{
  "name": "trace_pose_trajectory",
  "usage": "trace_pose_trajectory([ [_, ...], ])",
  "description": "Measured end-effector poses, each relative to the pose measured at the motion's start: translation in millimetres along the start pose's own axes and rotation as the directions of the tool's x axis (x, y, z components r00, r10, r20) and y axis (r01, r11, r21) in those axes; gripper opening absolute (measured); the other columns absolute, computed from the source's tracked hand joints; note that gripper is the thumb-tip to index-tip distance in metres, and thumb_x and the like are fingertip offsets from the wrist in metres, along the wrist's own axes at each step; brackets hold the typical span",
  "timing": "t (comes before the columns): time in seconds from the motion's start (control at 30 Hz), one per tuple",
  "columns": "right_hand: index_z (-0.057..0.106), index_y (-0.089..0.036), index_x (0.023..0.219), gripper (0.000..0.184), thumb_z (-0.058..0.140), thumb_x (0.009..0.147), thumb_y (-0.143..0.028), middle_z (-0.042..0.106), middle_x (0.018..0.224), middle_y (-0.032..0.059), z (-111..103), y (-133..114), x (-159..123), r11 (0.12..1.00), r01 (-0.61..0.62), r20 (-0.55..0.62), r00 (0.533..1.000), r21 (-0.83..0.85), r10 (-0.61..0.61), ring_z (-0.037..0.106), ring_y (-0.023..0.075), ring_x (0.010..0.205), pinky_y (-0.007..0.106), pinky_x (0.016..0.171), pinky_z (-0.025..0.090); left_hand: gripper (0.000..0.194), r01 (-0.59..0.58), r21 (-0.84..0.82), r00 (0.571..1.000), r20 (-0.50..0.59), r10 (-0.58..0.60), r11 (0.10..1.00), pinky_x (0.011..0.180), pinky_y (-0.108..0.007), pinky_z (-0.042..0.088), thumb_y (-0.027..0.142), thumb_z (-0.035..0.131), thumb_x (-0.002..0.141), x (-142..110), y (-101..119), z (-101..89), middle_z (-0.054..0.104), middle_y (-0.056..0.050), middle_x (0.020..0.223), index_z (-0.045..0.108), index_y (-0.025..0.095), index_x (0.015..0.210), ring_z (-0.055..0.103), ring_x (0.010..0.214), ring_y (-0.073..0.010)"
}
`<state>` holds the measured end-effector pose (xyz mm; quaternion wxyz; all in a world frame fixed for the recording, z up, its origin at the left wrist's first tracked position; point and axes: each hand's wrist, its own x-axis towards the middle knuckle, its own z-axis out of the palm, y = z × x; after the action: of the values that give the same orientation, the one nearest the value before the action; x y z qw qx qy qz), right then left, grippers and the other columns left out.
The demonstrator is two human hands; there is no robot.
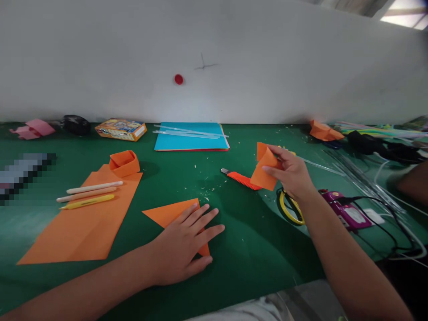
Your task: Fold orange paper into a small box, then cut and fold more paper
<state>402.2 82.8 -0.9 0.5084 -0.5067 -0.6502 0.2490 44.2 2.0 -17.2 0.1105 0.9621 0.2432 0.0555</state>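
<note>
Fingers spread, my left hand (182, 243) lies flat over an orange paper triangle (170, 213) on the green table. Most of the triangle's right part is hidden under it. My right hand (294, 171) is raised at the right, pinching a bent piece of orange paper (264, 174) between thumb and fingers. Just below that paper lies an orange box cutter (242, 179) with its blade tip out. Yellow-handled scissors (289, 209) rest beneath my right wrist, partly covered.
Orange sheets (83, 232) at the left carry a folded orange paper loop (125, 163) and several pen-like sticks (88, 201). Blue paper (190, 138) with clear strips lies by the wall. A purple power adapter (347, 211) with cables sits at right. Another person's arm (411, 187) shows at the edge.
</note>
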Motion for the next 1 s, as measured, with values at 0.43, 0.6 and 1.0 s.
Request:
trace_pose_trajectory([
  [0.43,0.065,-0.022,0.133,0.061,0.071,0.074,-0.033,0.061,0.141,0.0128,-31,71,24,0.87,0.038,0.014,0.999,-0.491,-0.036,0.052,0.035,0.137,0.059,0.12,0.033,0.06,0.005,0.01,1.0,0.029,-0.005,1.0,0.125,-0.054,0.021,0.046,0.054,0.099,0,0,-2.2,0.031,-0.008,0.167,0.041,0.03,0.155,0.025,0.155,-0.0339],
  [0.6,0.061,-0.028,0.138,0.062,0.071,0.077,-0.033,0.058,0.144,0.0102,-23,69,20,0.849,0.086,0.111,0.993,-0.521,-0.032,0.05,0.034,0.139,0.059,0.12,0.034,0.06,0.002,0.007,1.0,0.011,-0.002,1.0,0.126,-0.053,0.022,0.047,0.055,0.099,-1,-1,-1.2,0.032,-0.007,0.167,0.041,0.03,0.155,0.025,0.155,-0.0338],
  [1.0,0.058,-0.033,0.143,0.059,0.07,0.085,-0.036,0.043,0.158,0.0077,-13,50,12,0.822,0.119,0.234,0.972,-0.557,0.017,0.042,0.0337,0.145,0.06,0.122,0.031,0.06,0.009,0.012,0.999,0.033,-0.01,1.0,0.125,-0.054,0.022,0.046,0.055,0.099,0,1,-2.5,0.031,-0.008,0.167,0.041,0.03,0.155,0.026,0.154,-0.034],
])
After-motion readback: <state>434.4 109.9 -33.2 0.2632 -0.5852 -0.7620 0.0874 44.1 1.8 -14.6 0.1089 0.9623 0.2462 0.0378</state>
